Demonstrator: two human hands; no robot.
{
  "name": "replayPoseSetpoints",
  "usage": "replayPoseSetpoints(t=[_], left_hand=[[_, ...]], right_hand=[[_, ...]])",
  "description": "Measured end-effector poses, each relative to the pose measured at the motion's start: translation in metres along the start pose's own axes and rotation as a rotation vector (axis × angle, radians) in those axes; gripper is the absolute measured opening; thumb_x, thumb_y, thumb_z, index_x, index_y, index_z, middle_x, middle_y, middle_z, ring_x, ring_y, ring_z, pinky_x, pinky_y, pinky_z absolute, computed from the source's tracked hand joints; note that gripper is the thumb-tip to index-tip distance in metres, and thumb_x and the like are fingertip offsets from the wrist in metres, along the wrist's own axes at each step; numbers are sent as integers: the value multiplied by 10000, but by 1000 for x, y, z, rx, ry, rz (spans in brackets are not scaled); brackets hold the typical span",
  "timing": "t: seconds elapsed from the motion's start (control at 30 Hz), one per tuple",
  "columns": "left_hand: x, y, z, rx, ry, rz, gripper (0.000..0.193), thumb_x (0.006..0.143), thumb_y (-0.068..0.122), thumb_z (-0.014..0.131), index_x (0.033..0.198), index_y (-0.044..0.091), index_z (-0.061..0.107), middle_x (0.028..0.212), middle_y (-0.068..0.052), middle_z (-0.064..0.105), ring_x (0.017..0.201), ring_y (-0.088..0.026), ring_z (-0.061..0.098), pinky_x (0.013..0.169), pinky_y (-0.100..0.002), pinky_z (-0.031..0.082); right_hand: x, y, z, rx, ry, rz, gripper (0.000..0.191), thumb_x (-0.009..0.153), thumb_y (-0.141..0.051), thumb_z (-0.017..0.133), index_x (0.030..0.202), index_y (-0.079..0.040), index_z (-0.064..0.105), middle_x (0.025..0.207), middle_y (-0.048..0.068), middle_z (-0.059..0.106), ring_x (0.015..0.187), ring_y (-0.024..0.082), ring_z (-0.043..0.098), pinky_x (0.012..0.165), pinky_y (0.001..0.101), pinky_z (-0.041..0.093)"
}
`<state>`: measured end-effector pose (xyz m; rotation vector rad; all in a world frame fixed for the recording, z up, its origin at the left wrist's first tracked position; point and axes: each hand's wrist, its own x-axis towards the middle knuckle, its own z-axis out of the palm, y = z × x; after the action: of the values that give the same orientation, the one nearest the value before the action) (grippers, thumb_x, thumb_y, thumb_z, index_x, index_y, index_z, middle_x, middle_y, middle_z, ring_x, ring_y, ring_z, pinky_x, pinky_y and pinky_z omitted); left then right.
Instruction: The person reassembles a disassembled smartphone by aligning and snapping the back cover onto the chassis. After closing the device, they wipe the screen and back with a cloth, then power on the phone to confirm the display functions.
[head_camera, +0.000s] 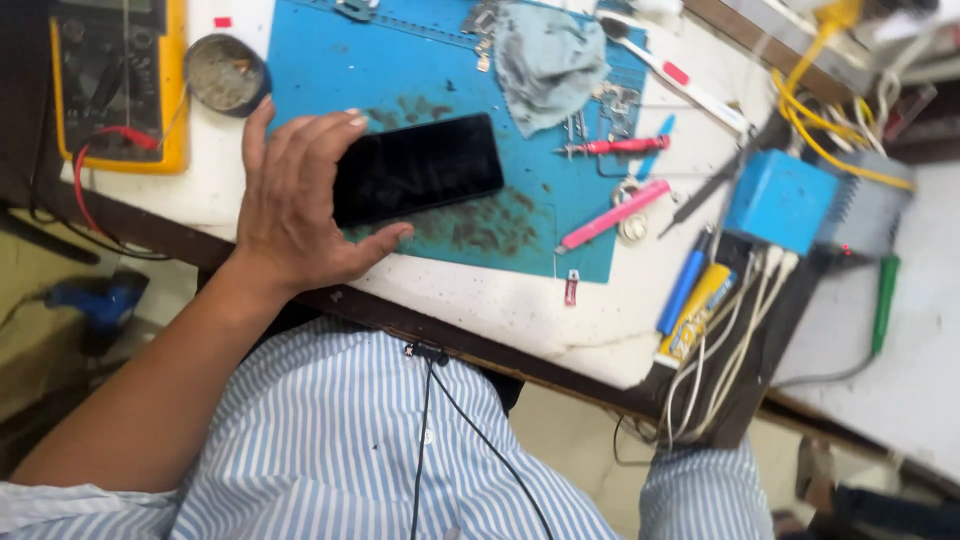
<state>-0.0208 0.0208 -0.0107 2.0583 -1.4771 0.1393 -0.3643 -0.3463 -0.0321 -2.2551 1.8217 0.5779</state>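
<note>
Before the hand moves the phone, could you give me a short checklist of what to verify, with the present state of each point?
1. Left hand has hold of the black phone: ok, fingers on the top edge, thumb at the bottom edge.
2. Phone lies flat on the blue mat: ok.
3. Screen intact: cannot tell, it is dark and shows only glare.
4. Space right of the phone: not ok, the red screwdriver, pink tool and grey cloth lie close by.
5. Round tin clear of the hand: ok, it sits just above the fingers, apart.
6. Right hand ready: cannot tell, it is out of view.
</note>
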Motion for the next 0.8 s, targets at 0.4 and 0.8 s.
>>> replayPoseSetpoints(t=[0.4, 0.8], left_hand=[[5, 4, 0, -5, -8, -41, 938, 900, 747, 698, 1434, 3, 495, 1454, -193, 575, 1358, -380, 529, 1285, -656, 105], [2, -1, 0, -4, -19, -19, 940, 911, 754, 699, 1433, -5, 513, 1456, -207, 576, 1378, -390, 529, 1272, -670, 89]], right_hand=[[84, 30, 42, -33, -29, -17, 204, 1042, -149, 544, 1045, -22, 703, 968, 104, 715, 867, 242, 671, 756, 389, 512], [61, 59, 49, -28, -25, 0, 178, 1026, -137, 559, 1011, -15, 688, 917, 98, 696, 813, 224, 653, 695, 372, 500]])
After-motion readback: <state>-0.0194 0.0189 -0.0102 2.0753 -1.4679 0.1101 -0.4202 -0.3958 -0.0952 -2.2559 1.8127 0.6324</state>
